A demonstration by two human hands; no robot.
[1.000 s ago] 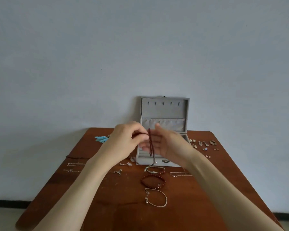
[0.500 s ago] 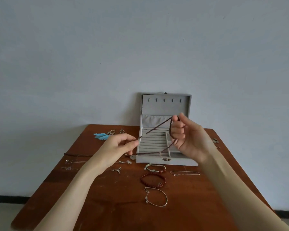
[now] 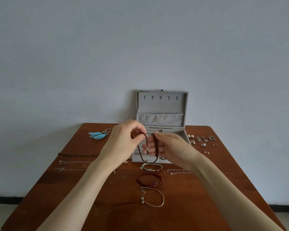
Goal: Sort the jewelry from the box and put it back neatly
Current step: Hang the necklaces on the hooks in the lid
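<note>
hands work together: left hand [image 3: 123, 140] and right hand [image 3: 170, 146] each pinch the dark beaded strand [image 3: 147, 147], likely doubling it to fit the jewelry box [image 3: 161, 110].

Soft, even daylight; faint shadows, slight wide-angle edge distortion.

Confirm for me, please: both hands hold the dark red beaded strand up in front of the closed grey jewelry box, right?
Not quite: the head view shows the grey jewelry box open, lid upright. The left hand and right hand do hold the dark red beaded strand up in front of it.
</note>
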